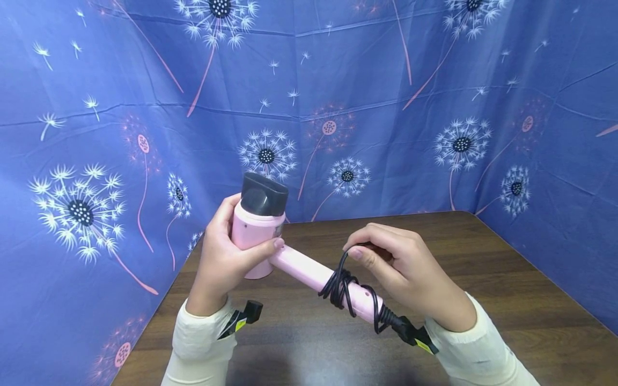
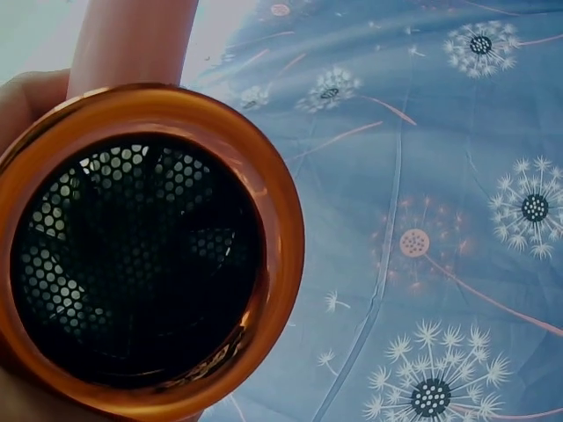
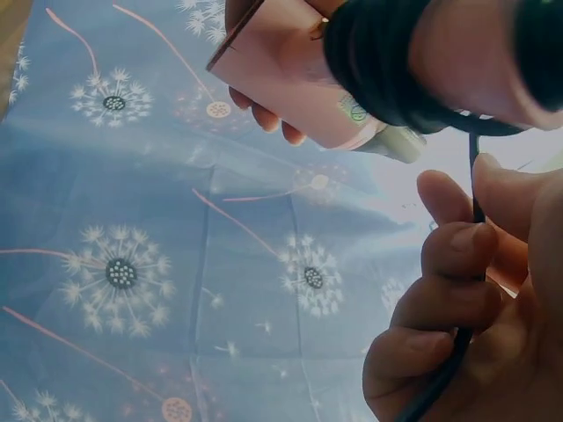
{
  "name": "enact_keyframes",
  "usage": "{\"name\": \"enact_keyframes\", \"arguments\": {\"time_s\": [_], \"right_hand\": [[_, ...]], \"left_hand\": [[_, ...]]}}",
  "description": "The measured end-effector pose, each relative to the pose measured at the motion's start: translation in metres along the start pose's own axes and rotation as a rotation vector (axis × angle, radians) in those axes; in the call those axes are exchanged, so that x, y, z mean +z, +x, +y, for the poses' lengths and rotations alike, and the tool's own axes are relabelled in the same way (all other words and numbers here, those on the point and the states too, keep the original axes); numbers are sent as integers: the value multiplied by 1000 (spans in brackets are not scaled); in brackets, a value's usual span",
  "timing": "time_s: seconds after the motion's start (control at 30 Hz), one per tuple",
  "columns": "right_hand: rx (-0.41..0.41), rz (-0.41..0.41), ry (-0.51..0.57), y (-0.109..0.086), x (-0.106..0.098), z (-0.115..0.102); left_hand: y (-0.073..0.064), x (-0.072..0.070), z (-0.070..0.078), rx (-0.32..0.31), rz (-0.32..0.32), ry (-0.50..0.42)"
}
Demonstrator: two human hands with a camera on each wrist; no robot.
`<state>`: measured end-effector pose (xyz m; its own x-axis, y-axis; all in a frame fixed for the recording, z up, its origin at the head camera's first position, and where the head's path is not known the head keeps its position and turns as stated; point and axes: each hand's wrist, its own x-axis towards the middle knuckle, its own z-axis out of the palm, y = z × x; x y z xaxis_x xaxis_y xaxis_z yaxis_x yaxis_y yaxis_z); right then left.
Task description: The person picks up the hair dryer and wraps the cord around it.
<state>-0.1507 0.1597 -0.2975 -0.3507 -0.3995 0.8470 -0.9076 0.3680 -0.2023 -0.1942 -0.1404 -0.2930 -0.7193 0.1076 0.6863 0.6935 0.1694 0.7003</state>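
A pink hair dryer (image 1: 301,266) with a black nozzle (image 1: 264,194) is held up over the table. My left hand (image 1: 224,252) grips its barrel, thumb across the front near the handle. In the left wrist view, the dryer's round rear grille (image 2: 132,255) shows inside a shiny copper-coloured rim. Several loops of black cord (image 1: 339,289) wrap the lower handle. My right hand (image 1: 403,262) pinches a stretch of this cord between thumb and fingers, just above the loops. In the right wrist view, the cord (image 3: 478,193) runs down across the curled fingers.
The brown wooden table (image 1: 309,348) lies beneath both hands. Blue cloth (image 1: 386,134) with a dandelion print hangs behind it and along both sides. A small black wrist camera (image 1: 252,312) sticks out from the left sleeve.
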Motion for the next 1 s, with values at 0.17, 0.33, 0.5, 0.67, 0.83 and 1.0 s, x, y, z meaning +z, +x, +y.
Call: {"name": "enact_keyframes", "arguments": {"time_s": [0.17, 0.33, 0.5, 0.67, 0.83, 1.0], "right_hand": [[31, -16, 23, -2, 1, 3], [54, -43, 109, -3, 5, 5], [38, -67, 161, -3, 12, 7], [38, -107, 133, -2, 19, 9], [7, -124, 96, 0, 25, 13], [-23, -107, 89, 0, 30, 9]], "left_hand": [[-1, 0, 2, 3, 9, -33], [-2, -1, 4, 6, 17, -51], [-1, -1, 4, 4, 23, -96], [-1, -2, 3, 8, 36, -149], [0, -1, 2, 34, 62, -174], [1, 1, 2, 54, 103, -203]]}}
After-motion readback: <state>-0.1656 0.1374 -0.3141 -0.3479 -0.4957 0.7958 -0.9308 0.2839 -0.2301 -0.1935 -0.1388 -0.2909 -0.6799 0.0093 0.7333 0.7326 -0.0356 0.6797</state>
